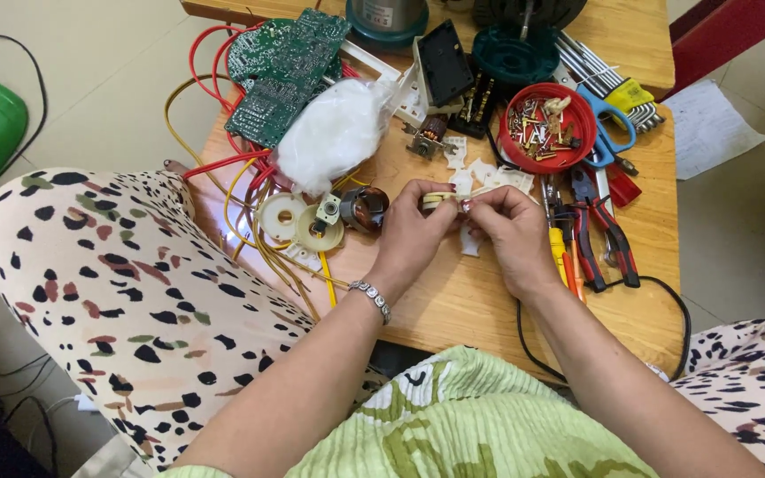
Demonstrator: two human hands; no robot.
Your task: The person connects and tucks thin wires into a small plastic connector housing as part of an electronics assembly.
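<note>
Fingers (pixel 450 205) of both hands pinching small pale roll (pixel 436 200), held just above counter (pixel 489 305); left hand (pixel 413 235), right hand (pixel 513 237) touching; work looks mid-way; white bits (pixel 493 177), coil (pixel 363 209), pliers (pixel 602 232) lying loose nearby.

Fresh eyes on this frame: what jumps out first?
Both hands meet mid-table: the left hand and right hand pinch a small pale roll between the fingertips. Behind them, a red bowl of screws sits at the right, and a green circuit board lies at the far left over red and yellow wires.
</note>
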